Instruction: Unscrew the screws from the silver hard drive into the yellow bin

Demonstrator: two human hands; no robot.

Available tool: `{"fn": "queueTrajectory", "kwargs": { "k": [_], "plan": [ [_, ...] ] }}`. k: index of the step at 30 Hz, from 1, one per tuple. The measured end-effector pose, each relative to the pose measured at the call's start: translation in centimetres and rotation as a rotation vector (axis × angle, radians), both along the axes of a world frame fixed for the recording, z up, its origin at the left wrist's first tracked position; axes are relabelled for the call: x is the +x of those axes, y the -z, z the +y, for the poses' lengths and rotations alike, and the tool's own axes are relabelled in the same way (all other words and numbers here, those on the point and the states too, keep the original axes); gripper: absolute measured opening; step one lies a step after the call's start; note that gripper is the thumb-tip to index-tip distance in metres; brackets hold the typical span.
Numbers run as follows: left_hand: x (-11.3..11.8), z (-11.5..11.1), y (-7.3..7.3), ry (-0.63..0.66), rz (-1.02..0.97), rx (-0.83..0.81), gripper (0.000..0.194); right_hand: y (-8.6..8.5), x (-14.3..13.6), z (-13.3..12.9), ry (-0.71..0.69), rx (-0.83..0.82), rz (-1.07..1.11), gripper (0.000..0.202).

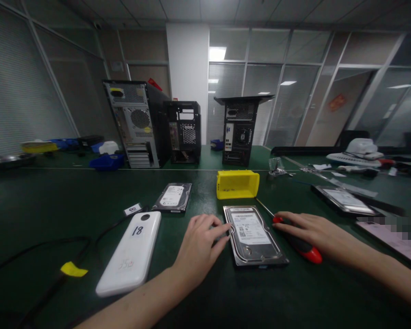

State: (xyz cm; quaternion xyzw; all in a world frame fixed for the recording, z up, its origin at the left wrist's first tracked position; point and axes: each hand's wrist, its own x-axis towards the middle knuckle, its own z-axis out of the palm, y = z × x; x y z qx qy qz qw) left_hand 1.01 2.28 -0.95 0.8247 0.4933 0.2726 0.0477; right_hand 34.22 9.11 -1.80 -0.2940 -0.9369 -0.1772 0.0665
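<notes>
A hard drive (251, 235) lies label up on the green table in front of me. At its left edge is my left hand (203, 242), thumb and forefinger closed together by the drive's rim; whatever sits between the tips is too small to make out. My right hand (304, 228) lies over a red and black screwdriver (306, 251) to the right of the drive, with fingers on the handle near its red collar. The screwdriver's shaft points away from me, towards a yellow bin (238, 185) standing behind the drive.
Left of me lie a white power bank (132, 256) marked 18, a black cable (109, 228) and a second hard drive (173, 197). Another drive (344, 201) is at the right, near a pink panel (393, 242). Computer cases (140, 123) stand at the back.
</notes>
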Motion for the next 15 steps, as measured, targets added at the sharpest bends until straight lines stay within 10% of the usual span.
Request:
{"fn": "queueTrajectory", "kwargs": {
  "k": [15],
  "plan": [
    [-0.80, 0.41, -0.44, -0.070, -0.009, -0.122, 0.040, 0.12, 0.04, -0.30, -0.008, 0.069, -0.012, 0.065]
  ]
}}
